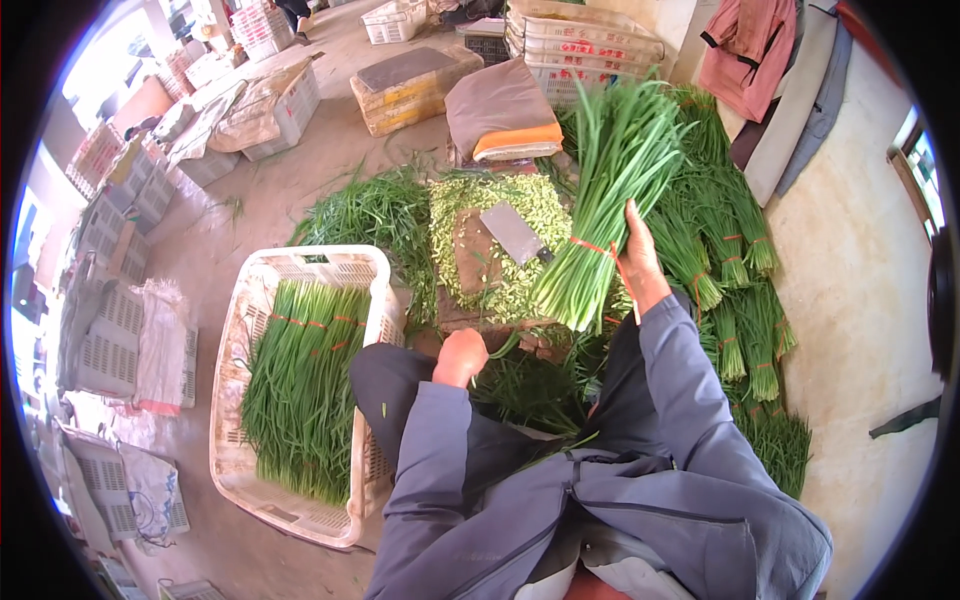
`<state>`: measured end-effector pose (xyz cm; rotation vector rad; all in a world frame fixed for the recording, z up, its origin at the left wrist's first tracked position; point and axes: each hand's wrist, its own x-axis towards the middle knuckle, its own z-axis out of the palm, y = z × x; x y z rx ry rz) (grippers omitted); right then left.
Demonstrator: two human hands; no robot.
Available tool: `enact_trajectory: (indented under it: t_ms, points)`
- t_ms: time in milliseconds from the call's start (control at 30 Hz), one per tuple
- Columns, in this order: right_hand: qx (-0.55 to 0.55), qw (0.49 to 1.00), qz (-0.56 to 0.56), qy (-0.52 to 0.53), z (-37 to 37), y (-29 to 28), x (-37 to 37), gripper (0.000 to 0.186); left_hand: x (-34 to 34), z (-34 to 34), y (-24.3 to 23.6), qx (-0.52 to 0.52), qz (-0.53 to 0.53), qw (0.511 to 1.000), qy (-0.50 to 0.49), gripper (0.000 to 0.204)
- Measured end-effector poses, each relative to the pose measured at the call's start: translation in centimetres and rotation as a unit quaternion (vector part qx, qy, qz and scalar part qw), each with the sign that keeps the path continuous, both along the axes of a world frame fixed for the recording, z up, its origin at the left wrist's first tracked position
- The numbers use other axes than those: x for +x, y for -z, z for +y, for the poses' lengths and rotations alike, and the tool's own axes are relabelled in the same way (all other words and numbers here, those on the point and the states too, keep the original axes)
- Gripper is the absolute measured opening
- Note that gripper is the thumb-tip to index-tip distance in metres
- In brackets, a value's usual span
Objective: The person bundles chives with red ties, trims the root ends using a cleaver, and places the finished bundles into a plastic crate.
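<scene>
In my right hand [643, 262] is a thick bundle of green chives [622, 150], tied with a red band near its pale cut ends. The bundle is held tilted, leaves up and away from me, above the right edge of a chopping block. My left hand [461, 357] is closed in a fist over my left knee, close to the block's near edge; a small green bit shows below it, but what the fingers hold is hidden. A cleaver [511, 232] with a dark handle lies flat on the wooden block [474, 250], among many pale green chopped stem ends [455, 205].
Left of me stands a white plastic crate [228, 400] holding tied chive bundles. Loose green leaves [370, 215] lie beside the block. More bundles [735, 250] are stacked along the right wall. Beyond are a folded cloth [500, 105], a taped foam box [412, 90] and stacked crates [585, 50].
</scene>
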<state>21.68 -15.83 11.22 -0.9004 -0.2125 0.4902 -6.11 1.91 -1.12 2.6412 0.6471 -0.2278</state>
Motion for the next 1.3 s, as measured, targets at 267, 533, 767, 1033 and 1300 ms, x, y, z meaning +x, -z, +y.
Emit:
enact_trajectory:
  t_ms: [267,533,767,1033,1300]
  points:
    - [-0.091,0.994,-0.020,-0.049,-1.7,-0.4,-0.9,0.043,5.8,-2.1,-5.7,-0.582,-0.399,0.695,-0.139,0.097]
    - [-0.241,0.897,-0.256,-0.269,3.8,1.8,-13.0,0.081,4.6,-2.8,-5.3,-0.637,-0.439,0.596,-0.213,0.050]
    - [-0.260,0.885,-0.287,-0.257,4.0,0.3,-13.4,0.076,2.6,-1.0,-3.6,-0.730,-0.438,0.455,-0.262,0.054]
    - [-0.322,0.788,-0.522,-0.053,6.1,-4.1,-13.2,0.032,4.2,-1.6,-3.3,-0.766,-0.398,0.438,-0.252,0.055]
    - [-0.273,0.879,-0.338,-0.194,3.5,-3.4,-10.5,0.014,3.6,-2.0,-4.8,-0.793,-0.384,0.418,-0.220,0.053]
